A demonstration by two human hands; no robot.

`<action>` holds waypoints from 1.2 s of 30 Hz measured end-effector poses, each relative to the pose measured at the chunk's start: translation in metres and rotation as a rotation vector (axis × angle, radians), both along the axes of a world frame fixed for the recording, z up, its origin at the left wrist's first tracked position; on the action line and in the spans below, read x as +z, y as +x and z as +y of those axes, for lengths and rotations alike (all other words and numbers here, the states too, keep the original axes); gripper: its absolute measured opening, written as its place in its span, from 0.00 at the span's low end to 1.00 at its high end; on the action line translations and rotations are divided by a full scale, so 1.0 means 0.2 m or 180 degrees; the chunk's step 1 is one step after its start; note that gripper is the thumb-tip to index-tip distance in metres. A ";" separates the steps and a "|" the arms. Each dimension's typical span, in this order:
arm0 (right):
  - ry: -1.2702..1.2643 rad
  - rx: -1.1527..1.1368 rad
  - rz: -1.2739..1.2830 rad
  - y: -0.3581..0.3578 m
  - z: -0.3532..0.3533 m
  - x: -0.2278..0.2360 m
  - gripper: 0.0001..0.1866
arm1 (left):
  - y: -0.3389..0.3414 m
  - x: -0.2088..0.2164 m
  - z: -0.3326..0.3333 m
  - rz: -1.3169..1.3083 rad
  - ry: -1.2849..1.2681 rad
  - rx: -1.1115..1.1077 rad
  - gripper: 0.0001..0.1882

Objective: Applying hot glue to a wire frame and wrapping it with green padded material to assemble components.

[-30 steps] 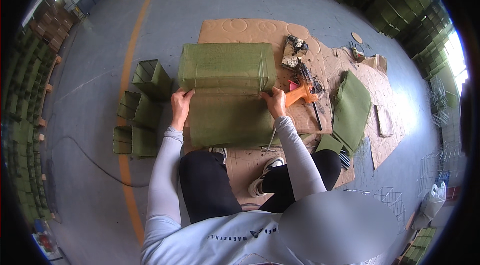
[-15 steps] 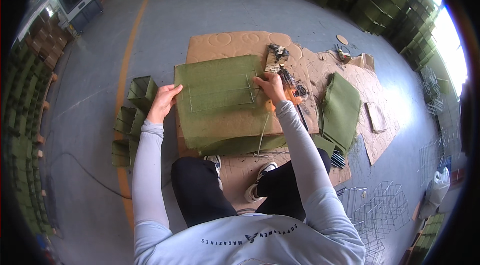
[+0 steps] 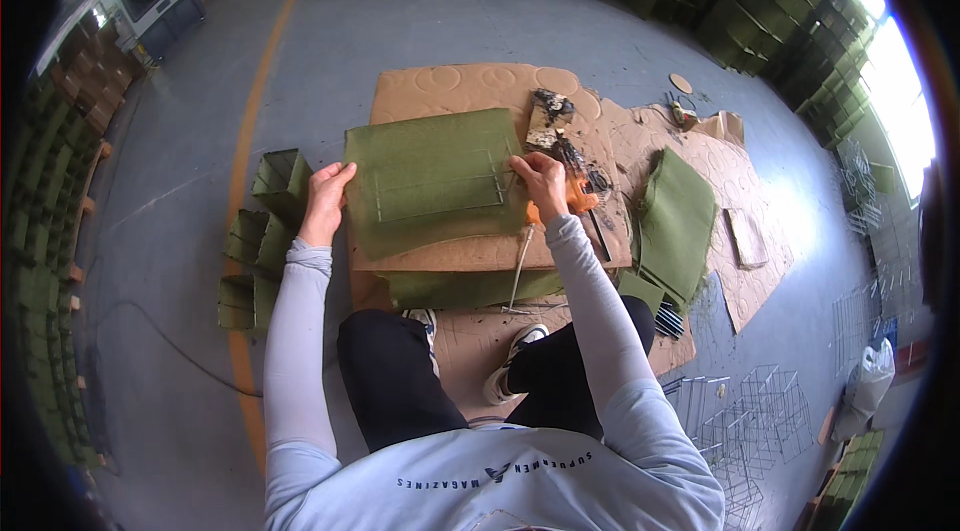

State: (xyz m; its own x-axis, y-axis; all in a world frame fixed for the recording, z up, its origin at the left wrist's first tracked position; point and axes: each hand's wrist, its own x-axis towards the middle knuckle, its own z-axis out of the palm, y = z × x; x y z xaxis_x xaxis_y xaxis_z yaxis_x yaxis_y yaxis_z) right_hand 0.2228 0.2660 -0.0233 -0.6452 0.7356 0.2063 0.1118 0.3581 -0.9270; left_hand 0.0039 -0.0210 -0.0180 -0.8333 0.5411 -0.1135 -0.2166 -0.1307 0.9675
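Green felt sheet [image 3: 432,176] on cardboard [image 3: 470,251], left hand [image 3: 325,199] gripping its left edge, right hand [image 3: 540,183] pinching the right edge, orange tool [image 3: 580,196] just beside

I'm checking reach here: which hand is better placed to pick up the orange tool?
Right, probably. The right hand rests at the green sheet's right edge, beside the orange tool; the left hand is across the sheet.

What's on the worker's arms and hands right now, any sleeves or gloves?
Both arms wear long, snug, pale grey-blue sleeves down to the wrists. The left hand and right hand are bare: no gloves, and no watch or rings that I can make out.
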 end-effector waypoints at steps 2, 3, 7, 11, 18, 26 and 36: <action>0.0023 0.0011 0.0241 0.00 0.00 -0.05 0.16 | 0.01 -0.04 0.00 -0.0063 0.0098 -0.0051 0.07; 0.0072 -0.0026 0.0173 0.01 0.00 -0.05 0.15 | 0.02 -0.04 0.01 -0.0092 0.0143 -0.0034 0.07; -0.0349 0.0164 0.0171 0.02 -0.03 -0.04 0.15 | 0.06 -0.04 -0.02 -0.0182 0.0111 0.0022 0.07; 0.0035 0.0177 0.0265 0.03 0.02 -0.15 0.16 | 0.10 -0.04 -0.02 -0.0154 0.0086 -0.0053 0.07; -0.0372 0.0308 0.0311 0.05 -0.04 -0.17 0.16 | 0.22 0.00 -0.11 0.0196 -0.0259 0.0002 0.08; -0.0428 0.0374 0.0021 0.11 -0.05 -0.25 0.11 | 0.35 -0.11 -0.11 0.0584 -0.0374 0.0174 0.07; -0.0430 0.0444 0.0308 0.13 -0.09 -0.22 0.10 | 0.36 -0.13 -0.10 0.0824 0.0035 0.0258 0.08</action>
State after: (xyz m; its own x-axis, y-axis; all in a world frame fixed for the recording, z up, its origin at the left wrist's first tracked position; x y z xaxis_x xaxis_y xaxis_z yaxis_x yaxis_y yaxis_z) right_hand 0.2489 0.2474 -0.0682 -0.7246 0.6658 0.1779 -0.0221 0.2355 -0.9716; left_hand 0.0750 -0.0417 -0.0437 -0.8744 0.4715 0.1146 0.0494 -0.1484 0.9877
